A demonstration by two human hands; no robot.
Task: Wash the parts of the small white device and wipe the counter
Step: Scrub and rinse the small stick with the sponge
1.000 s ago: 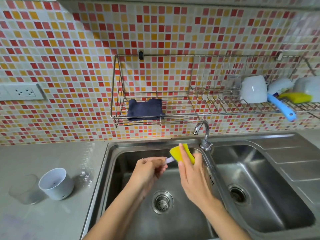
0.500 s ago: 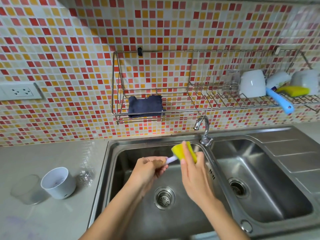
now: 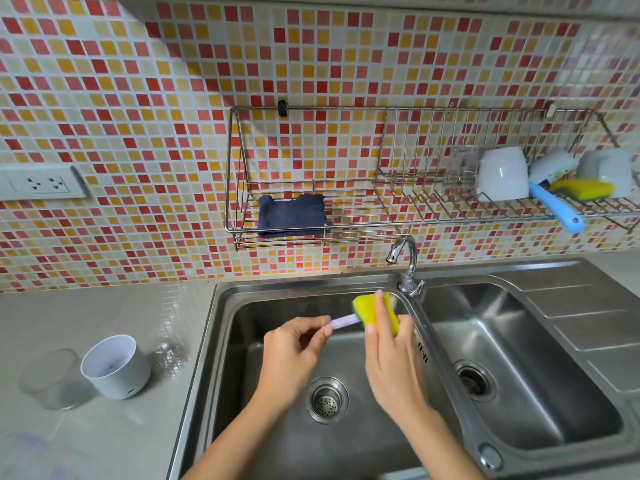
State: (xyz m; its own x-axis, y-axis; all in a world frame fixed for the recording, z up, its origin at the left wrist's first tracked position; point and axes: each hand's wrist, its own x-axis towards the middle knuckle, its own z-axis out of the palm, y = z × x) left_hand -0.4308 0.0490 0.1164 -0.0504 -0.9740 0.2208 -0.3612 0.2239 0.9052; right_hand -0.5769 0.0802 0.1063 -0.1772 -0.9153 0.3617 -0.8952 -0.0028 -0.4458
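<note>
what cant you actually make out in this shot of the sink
Head view only:
- Pale thin part: one end inside the left hand, the other buried in the yellow sponge held by the right hand.
- Clear cup on the counter: too transparent to tell its contents.
- Rack items at the right edge: cut off and blurred.
</note>
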